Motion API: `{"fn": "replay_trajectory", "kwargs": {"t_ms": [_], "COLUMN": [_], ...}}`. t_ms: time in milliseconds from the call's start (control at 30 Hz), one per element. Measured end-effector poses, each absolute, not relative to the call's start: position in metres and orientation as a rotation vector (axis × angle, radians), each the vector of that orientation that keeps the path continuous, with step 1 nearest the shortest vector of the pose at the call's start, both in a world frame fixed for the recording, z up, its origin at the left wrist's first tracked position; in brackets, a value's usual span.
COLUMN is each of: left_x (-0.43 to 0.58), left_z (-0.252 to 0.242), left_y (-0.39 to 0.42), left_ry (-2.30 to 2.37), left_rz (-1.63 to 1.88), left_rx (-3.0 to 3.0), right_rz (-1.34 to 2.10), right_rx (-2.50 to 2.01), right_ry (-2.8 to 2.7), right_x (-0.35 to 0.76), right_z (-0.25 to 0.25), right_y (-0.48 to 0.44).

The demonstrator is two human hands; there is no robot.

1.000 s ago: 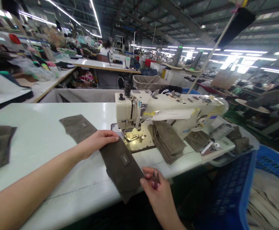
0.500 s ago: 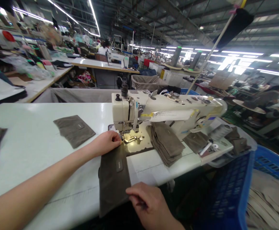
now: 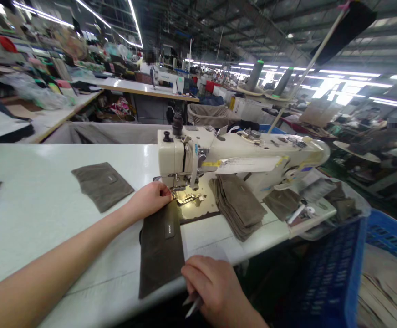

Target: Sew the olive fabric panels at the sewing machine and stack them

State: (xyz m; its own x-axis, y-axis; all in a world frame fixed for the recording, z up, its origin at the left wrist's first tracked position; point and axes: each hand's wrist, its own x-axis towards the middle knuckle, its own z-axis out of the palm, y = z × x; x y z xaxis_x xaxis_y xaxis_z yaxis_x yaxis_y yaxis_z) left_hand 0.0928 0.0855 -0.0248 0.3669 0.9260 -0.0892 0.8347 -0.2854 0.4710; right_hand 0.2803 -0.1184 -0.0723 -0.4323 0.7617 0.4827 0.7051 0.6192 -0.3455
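Observation:
A dark brown fabric piece (image 3: 160, 255) with a small label patch lies on the table, its far end under the needle of the sewing machine (image 3: 176, 157). My left hand (image 3: 155, 198) is closed, fingertips pinching that far end beside the presser foot. Near the table's front edge, my right hand (image 3: 215, 284) is closed around thread snips (image 3: 193, 306), whose two pointed metal tips stick out below the fingers. Its thumb and forefinger meet the fabric's right edge; I cannot tell whether they grip it.
Right of the needle rests a stack of brown pieces (image 3: 241, 205). Another brown piece (image 3: 103, 186) lies flat on the left of the white table (image 3: 41, 218). A blue crate (image 3: 338, 278) with pale fabric stands at the right. Thread cones (image 3: 255, 75) rise behind the machine.
The fabric's near end has settled flatter on the table. My right hand has turned slightly, and the snips' tips now show below it. My left hand stays by the needle.

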Motion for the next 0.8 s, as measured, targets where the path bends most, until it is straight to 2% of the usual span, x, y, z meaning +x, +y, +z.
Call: {"fn": "replay_trajectory", "kwargs": {"t_ms": [800], "left_x": [0.094], "left_z": [-0.027], "left_y": [0.090], "left_ry": [1.587], "left_rz": [0.237], "left_rx": [2.196], "right_rz": [0.101], "right_rx": [-1.292], "right_ry": [-2.358], "right_x": [0.275], "right_z": [-0.062], "right_y": [-0.117]}}
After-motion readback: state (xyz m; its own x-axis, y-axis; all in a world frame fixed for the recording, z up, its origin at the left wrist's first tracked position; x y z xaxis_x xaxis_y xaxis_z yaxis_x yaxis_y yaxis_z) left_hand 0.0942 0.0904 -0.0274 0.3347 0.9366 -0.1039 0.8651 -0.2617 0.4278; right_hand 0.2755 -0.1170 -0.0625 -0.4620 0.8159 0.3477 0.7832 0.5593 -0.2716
